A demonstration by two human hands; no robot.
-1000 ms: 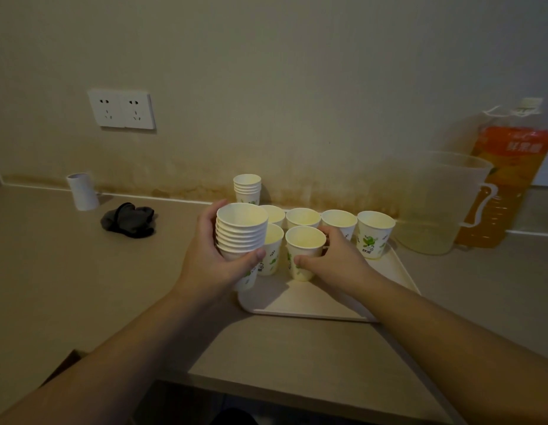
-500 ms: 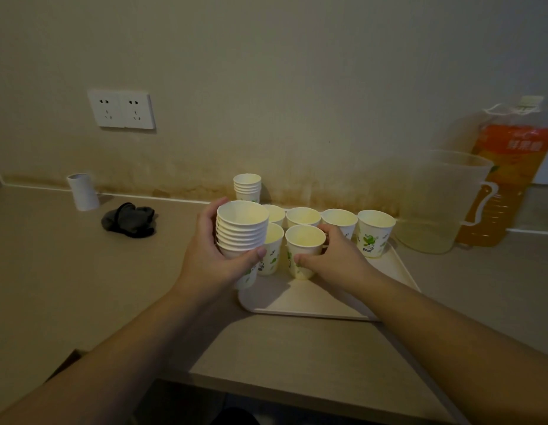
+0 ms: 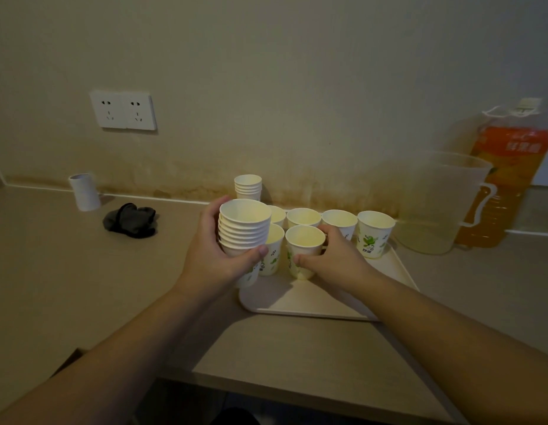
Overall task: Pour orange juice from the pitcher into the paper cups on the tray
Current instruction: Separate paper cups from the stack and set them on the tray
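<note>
The tray [image 3: 328, 305] lies near the tabletop's [image 3: 67, 286] front edge, its near half bare; six single cups stand on its far half in two rows; the left hand [image 3: 217, 259] grips a cup stack [image 3: 243, 231] over the tray's left corner; the right hand [image 3: 337, 259] curls round the front cup [image 3: 303, 250]; a second stack [image 3: 248, 187] stands behind; the pitcher [image 3: 438, 204] sits right of the tray, one bottle [image 3: 506, 185] behind it.
</note>
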